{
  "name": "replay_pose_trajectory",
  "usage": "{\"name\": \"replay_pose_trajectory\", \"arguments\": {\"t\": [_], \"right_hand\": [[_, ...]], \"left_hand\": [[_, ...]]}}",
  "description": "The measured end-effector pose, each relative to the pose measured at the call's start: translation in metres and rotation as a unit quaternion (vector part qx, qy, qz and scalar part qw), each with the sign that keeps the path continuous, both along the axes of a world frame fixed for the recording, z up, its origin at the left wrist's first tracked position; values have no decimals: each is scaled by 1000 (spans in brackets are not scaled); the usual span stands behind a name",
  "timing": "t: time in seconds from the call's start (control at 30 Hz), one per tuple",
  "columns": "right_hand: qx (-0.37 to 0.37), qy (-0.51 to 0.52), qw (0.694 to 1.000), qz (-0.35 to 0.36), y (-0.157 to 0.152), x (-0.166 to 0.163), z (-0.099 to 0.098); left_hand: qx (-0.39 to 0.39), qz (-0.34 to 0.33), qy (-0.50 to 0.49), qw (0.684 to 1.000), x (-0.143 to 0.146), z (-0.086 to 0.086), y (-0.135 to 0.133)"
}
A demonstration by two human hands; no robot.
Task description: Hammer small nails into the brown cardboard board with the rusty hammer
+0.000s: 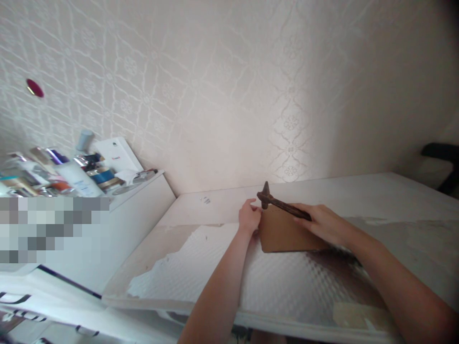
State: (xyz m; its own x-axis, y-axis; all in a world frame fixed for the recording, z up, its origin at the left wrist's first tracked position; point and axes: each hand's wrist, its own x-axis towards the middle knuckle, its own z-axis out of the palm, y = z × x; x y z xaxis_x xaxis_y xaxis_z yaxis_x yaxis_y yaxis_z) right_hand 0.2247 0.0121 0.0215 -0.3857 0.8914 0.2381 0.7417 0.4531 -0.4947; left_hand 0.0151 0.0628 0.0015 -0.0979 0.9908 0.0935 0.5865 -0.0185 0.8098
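Note:
My right hand (324, 222) grips the handle of an old hammer (285, 206), which slants up and to the left. Its rusty brown head hangs over the far left corner of a brown board (287, 235). At that corner is my left hand (250, 217), its fingers bent and drawn together just left of the hammer head. Whatever lies between those fingers is too small or too hidden to make out. The board rests on a worn white table (201, 253) whose top is partly covered by a textured silvery sheet.
On the left, a white cabinet (139, 205) stands higher than the table and carries crowded bottles and jars (77, 179) and a white box (120, 153). Patterned wallpaper (215, 105) rises behind the table. A black curved object (442, 155) shows at the far right.

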Motion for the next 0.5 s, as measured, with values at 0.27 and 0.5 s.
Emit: {"name": "replay_pose_trajectory", "arguments": {"t": [0.27, 0.5], "right_hand": [[-8, 18, 1000, 5, 2, 1, -2], [-2, 5, 1000, 8, 0, 0, 0]], "left_hand": [[-1, 2, 0, 1000, 0, 1, -1], [1, -2, 6, 1000, 0, 0, 0]]}}
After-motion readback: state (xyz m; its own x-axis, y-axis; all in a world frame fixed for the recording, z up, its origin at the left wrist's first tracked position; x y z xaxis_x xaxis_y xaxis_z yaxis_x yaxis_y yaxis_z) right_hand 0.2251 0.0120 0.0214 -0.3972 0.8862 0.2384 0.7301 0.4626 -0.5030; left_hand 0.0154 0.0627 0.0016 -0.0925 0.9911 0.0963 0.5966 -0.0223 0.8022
